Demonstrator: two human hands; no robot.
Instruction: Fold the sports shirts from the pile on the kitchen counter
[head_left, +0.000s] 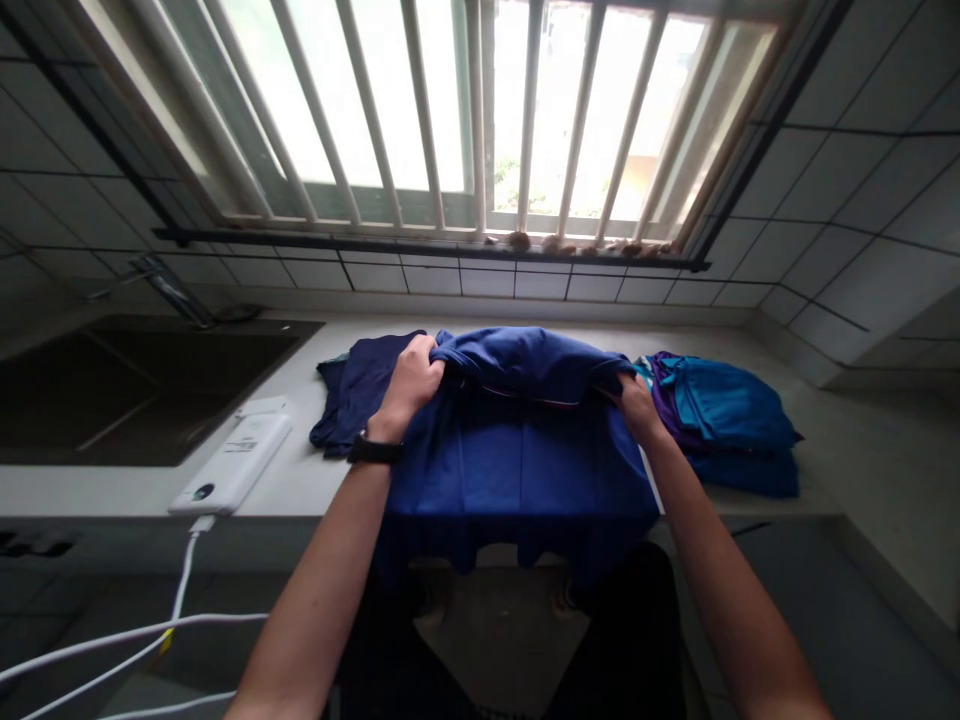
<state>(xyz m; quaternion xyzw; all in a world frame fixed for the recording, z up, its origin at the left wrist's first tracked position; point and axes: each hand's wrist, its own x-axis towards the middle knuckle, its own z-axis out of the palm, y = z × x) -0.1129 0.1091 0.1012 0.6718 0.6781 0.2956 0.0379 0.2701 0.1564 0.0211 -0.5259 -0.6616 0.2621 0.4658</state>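
A blue garment (517, 460) is spread over the counter, its near end hanging over the front edge. Its kind is not plain from here. My left hand (415, 378) grips the far left part of the fabric, fingers closed round it. At the far right, my right hand (636, 402) is closed on the same cloth, with some fingers tucked under the fold. Between the two hands the far part is lifted and bunched. Dark navy folded clothes (364, 385) lie just left of it. A folded pile of teal, purple and blue clothes (724, 405) lies to the right.
At the left is a dark sink (150, 400) with a metal faucet (174, 290). A white power bank (234, 455) with a white cable (186, 580) lies between sink and clothes. A barred window (450, 120) is behind the white counter (300, 495).
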